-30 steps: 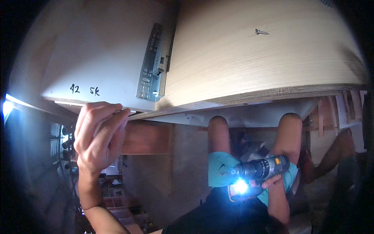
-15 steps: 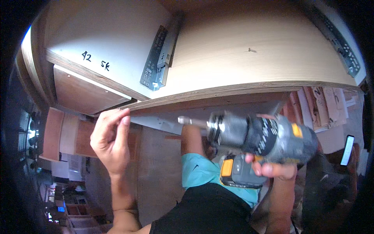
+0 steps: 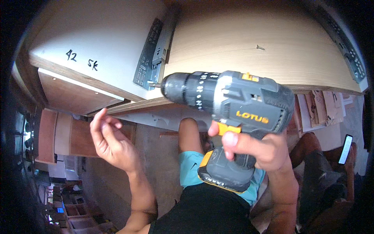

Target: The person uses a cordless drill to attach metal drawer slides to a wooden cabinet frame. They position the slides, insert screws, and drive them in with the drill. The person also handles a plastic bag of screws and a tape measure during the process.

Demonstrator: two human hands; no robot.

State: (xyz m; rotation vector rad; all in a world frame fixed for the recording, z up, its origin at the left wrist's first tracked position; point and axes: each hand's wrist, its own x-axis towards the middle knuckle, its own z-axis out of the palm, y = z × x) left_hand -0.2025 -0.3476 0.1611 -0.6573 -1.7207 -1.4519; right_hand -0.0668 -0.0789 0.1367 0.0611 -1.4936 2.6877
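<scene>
Pale wood board (image 3: 218, 43) extends before us. Our right grip (image 3: 263, 150) encloses the drill (image 3: 253, 103); its bit (image 3: 156, 85) visually overlaps the slide rail (image 3: 149, 56), contact indeterminable. Our left grip (image 3: 113, 143), loosely spread, sits in front of the white panel (image 3: 97, 35). One screw (image 3: 260, 47) lies on the board.

Left grip (image 3: 115, 146) raised, loosely curled; right grip (image 3: 259, 151) clenched.

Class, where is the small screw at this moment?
In the head view, the small screw lies on the pale wooden panel, right of centre and higher in the picture than the drill in the right hand.
</scene>
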